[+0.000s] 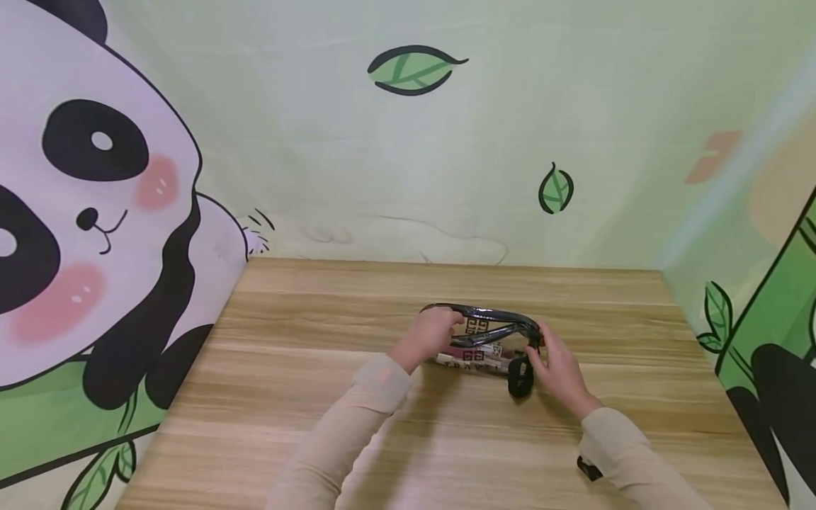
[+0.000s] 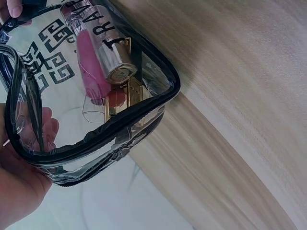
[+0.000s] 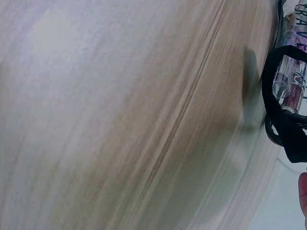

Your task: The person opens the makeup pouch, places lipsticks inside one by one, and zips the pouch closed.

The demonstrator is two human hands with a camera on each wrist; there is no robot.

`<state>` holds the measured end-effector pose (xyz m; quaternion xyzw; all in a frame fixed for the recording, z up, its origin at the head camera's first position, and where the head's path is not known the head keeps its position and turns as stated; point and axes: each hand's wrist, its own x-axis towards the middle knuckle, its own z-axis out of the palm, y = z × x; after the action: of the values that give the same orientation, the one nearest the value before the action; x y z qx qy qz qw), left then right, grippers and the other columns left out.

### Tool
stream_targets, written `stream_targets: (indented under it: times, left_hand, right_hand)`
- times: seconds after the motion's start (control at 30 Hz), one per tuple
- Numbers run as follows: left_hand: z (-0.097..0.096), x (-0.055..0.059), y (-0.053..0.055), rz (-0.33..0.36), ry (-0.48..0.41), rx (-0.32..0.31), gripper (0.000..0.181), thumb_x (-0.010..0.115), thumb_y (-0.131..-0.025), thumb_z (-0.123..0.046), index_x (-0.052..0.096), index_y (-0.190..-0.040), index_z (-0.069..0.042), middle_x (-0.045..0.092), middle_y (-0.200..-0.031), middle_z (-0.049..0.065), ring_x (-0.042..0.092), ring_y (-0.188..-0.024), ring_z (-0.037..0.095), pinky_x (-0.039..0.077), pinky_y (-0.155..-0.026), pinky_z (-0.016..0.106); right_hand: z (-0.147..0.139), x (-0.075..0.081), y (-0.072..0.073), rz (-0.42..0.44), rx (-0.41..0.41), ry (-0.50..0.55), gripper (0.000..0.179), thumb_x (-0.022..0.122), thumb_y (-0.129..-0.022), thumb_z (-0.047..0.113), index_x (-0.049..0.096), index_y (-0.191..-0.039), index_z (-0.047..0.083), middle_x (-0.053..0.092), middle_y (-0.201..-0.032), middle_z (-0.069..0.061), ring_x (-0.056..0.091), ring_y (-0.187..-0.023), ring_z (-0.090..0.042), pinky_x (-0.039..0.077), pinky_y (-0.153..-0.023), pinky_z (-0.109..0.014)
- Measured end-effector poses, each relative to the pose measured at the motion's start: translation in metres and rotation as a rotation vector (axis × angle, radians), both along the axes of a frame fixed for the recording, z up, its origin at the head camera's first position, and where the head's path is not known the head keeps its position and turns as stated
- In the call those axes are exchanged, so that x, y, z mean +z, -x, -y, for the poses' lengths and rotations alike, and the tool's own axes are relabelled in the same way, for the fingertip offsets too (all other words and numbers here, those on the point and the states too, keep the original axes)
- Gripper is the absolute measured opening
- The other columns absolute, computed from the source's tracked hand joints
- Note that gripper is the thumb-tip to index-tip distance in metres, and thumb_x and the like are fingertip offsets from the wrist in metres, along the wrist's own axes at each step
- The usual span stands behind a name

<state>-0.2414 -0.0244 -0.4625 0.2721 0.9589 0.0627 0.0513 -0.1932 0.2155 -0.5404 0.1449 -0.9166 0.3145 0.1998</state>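
Observation:
A clear plastic cosmetic bag (image 1: 484, 348) with black piping and a dark printed pattern sits on the table, its top gaping. My left hand (image 1: 433, 333) grips its left end; in the left wrist view, fingers show through the plastic. At the opposite end, my right hand (image 1: 562, 372) pinches the black-edged corner, and its fingertips (image 2: 15, 7) show in the left wrist view. A black strap loop (image 1: 520, 377) hangs from that end. Inside lie a pink tube (image 2: 91, 67), a clear bottle with a gold end (image 2: 112, 52) and gold-coloured cosmetics (image 2: 135, 91).
The wood-grain table (image 1: 287, 397) runs back to a pale green wall cloth (image 1: 306, 142) printed with pandas and leaves. A small black object (image 1: 588, 469) shows beside the right sleeve cuff.

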Motion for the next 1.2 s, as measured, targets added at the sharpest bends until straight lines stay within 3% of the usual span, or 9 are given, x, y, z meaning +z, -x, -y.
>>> stream_targets:
  times: [0.17,0.4,0.63,0.73,0.83,0.93,1.2]
  left_hand:
    - [0.003,0.0,-0.001,-0.021,-0.051,-0.011,0.032,0.049,-0.085,-0.003,0.06,-0.112,-0.013,0.063,-0.107,0.002,0.058,-0.099,0.016,0.048,-0.084,0.029]
    - [0.01,-0.007,-0.002,-0.091,-0.174,-0.011,0.025,0.046,-0.089,-0.008,0.062,-0.108,-0.012,0.063,-0.102,0.002,0.059,-0.094,0.015,0.049,-0.081,0.027]
    - [0.018,-0.012,-0.004,-0.299,-0.291,-0.109,0.018,0.052,-0.086,-0.012,0.065,-0.1,-0.011,0.065,-0.095,0.001,0.061,-0.085,0.015,0.051,-0.073,0.027]
    - [0.021,-0.013,-0.004,-0.399,-0.336,-0.154,0.017,0.056,-0.084,-0.012,0.065,-0.098,-0.011,0.065,-0.096,0.001,0.061,-0.088,0.015,0.05,-0.077,0.028]
    - [0.024,-0.017,-0.004,-0.462,-0.344,-0.16,0.023,0.058,-0.083,-0.018,0.063,-0.104,-0.012,0.063,-0.105,0.002,0.058,-0.098,0.016,0.046,-0.087,0.03]
    - [0.027,-0.02,-0.004,-0.443,-0.327,-0.135,0.034,0.057,-0.084,-0.026,0.058,-0.115,-0.011,0.057,-0.118,0.005,0.052,-0.11,0.019,0.041,-0.094,0.035]
    - [0.032,-0.024,-0.008,-0.247,-0.229,-0.07,0.05,0.041,-0.09,-0.041,0.044,-0.13,-0.011,0.041,-0.137,0.006,0.036,-0.126,0.023,0.03,-0.103,0.042]
  right_hand:
    - [0.0,0.0,-0.001,0.007,-0.003,-0.001,0.05,0.061,-0.081,0.01,0.04,-0.126,0.001,0.059,-0.097,-0.018,0.057,-0.085,-0.03,0.048,-0.071,-0.047]
    - [-0.001,0.0,0.001,0.034,-0.011,-0.003,0.05,0.06,-0.082,0.012,0.04,-0.127,0.002,0.059,-0.098,-0.018,0.057,-0.086,-0.03,0.048,-0.07,-0.046]
    - [-0.002,0.0,0.001,0.059,-0.009,-0.012,0.049,0.06,-0.083,0.013,0.04,-0.126,0.003,0.059,-0.098,-0.016,0.058,-0.086,-0.029,0.048,-0.07,-0.045]
    - [-0.004,0.004,0.001,0.115,-0.002,-0.018,0.048,0.058,-0.084,0.017,0.039,-0.127,0.005,0.059,-0.099,-0.015,0.057,-0.088,-0.029,0.048,-0.072,-0.045]
    - [-0.006,0.009,-0.001,0.196,0.01,-0.007,0.052,0.057,-0.086,0.023,0.037,-0.13,0.006,0.058,-0.104,-0.015,0.057,-0.091,-0.031,0.048,-0.074,-0.047]
    - [-0.009,0.015,-0.002,0.272,0.035,0.037,0.056,0.055,-0.086,0.027,0.034,-0.133,0.005,0.055,-0.109,-0.018,0.056,-0.093,-0.032,0.048,-0.074,-0.047]
    - [-0.018,0.02,-0.001,0.341,0.052,0.212,0.041,0.04,-0.094,0.023,0.044,-0.125,-0.002,0.056,-0.111,-0.022,0.056,-0.092,-0.03,0.048,-0.076,-0.035]
